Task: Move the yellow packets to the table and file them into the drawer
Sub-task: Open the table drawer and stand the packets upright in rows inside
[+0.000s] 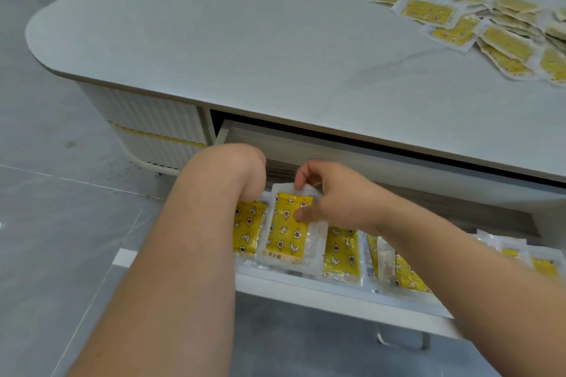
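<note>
yellow star-printed plastic packet [286,229]: my right hand [333,196] pinches it for filing into the white drawer [337,288]; left hand [252,174] fingers unseen.

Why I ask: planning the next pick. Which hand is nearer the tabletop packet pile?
Right. The right hand, pinching a packet in the drawer, sits below-left of the pile; the left hand is farther left.
</note>
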Demonstrator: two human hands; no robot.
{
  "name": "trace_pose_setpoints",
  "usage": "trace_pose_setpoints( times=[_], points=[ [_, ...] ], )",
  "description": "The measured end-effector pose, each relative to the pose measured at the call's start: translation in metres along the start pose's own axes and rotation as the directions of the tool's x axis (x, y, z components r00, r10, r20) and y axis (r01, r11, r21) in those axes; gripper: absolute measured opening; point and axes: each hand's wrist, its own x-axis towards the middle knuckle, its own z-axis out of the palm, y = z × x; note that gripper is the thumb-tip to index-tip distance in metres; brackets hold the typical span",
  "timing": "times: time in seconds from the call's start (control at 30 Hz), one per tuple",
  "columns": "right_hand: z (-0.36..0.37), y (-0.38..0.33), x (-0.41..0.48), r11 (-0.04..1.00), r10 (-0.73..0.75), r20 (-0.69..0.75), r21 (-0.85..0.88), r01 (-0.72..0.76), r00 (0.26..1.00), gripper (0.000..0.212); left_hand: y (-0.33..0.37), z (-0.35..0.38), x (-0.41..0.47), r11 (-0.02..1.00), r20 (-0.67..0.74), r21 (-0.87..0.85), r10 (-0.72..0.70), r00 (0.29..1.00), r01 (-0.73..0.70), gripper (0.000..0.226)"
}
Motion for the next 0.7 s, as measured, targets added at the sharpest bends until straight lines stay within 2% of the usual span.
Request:
trace_pose_setpoints(
  times=[0.13,0.2,0.27,0.33,0.43,0.5,0.6,0.7],
  points=[
    [0.019,0.006,0.008,0.987,-0.09,0.028,-0.134,0.093,0.996,0.031,-0.006,-0.004,-0.003,0.999,-0.043,-0.042,0.017,0.999,-0.019,0.04],
    [0.025,0.01,0.012,0.934,-0.149,0.039,-0.322,0.154,0.988,0.028,-0.006,-0.005,-0.004,0.998,-0.041,-0.061,0.023,0.999,-0.025,0.045],
    [0.029,0.014,0.014,0.848,-0.205,0.033,-0.494,0.195,0.978,0.03,-0.005,-0.006,-0.005,0.997,-0.04,-0.061,0.035,0.999,-0.037,0.045],
    [0.029,0.016,0.015,0.817,-0.221,0.021,-0.542,0.197,0.975,0.034,-0.002,-0.011,-0.006,0.996,-0.056,-0.065,0.057,0.997,-0.061,0.04],
    [0.024,0.012,0.008,0.852,-0.212,0.026,-0.484,0.198,0.977,0.039,0.007,-0.025,-0.014,0.99,-0.091,-0.089,0.106,0.99,-0.114,0.035],
    [0.013,0.006,-0.001,0.89,-0.218,-0.007,-0.411,0.196,0.976,0.034,0.014,-0.037,-0.022,0.98,-0.15,-0.104,0.152,0.977,-0.169,0.031],
    [-0.012,-0.002,-0.023,0.932,-0.181,-0.162,-0.344,0.117,0.97,0.029,0.023,-0.051,-0.032,0.958,-0.275,-0.15,0.195,0.942,-0.242,0.022],
    [-0.039,-0.003,-0.051,0.969,-0.107,-0.327,-0.246,0.024,0.939,0.03,0.032,-0.059,-0.04,0.882,-0.456,-0.272,0.235,0.859,-0.385,0.017]
  ],
)
